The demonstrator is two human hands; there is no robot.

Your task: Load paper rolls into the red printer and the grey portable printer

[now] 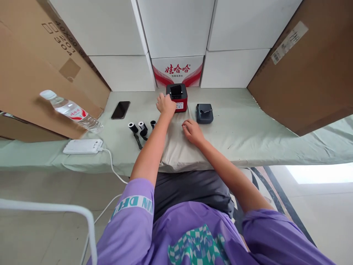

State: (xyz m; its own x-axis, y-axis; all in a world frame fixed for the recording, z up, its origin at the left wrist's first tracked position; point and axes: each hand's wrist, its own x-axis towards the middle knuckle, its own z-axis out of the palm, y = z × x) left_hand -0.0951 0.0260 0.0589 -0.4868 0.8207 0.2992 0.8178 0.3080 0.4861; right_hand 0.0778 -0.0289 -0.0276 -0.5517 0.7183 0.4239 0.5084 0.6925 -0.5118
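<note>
My left hand (pixel 165 105) is at the left side of a small red and black printer (pixel 181 104), its fingers bent against the casing. A raised black flap stands on the printer's top, and a white label is on its front. On the cloth below and to the right, my right hand (pixel 192 131) rests with its fingers curled in; I see nothing in them. Just beyond it sits a dark grey portable printer (pixel 204 114) with a scrap sticking out of its top. Several small black-and-white rolls (pixel 133 127) stand left of my left forearm, which partly covers them.
A black phone (pixel 120 110) lies at the left. Farther left are a white power bank (pixel 82 146) with a cable and a tilted water bottle (pixel 73 110). White boxes (pixel 176 25) line the back; brown cartons (pixel 303 66) flank both sides of the cloth-covered table (pixel 237 143).
</note>
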